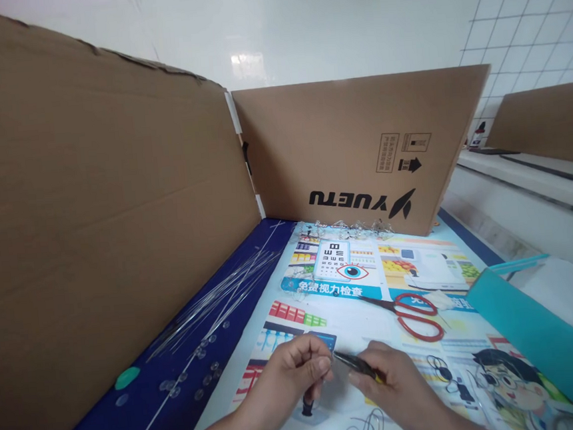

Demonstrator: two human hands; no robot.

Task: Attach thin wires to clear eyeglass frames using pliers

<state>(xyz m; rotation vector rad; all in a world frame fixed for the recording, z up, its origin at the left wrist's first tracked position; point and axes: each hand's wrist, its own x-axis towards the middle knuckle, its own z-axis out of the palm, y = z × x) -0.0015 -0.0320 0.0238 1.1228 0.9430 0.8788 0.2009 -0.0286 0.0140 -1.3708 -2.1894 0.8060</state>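
Observation:
My left hand (300, 369) is closed in a pinch, thumb against bent fingers, at the tip of the pliers. Whatever lies between those fingertips is too small to make out. My right hand (398, 376) is wrapped round dark-jawed pliers (353, 363) with a bit of yellow on the handle, their nose pointing left at my left fingertips. Just below the hands lie several bent thin wires (363, 429) on a printed sheet (343, 324). Red-handled scissors (418, 317) rest beyond my right hand, blades pointing left.
Cardboard panels stand at the left (104, 191) and back (361, 148). Straight thin rods (214, 301), clear round discs (204, 369) and a green oval piece (127, 378) lie on the blue surface. Small clear pieces (348, 228) line the back panel's foot. A turquoise box (542, 333) stands right.

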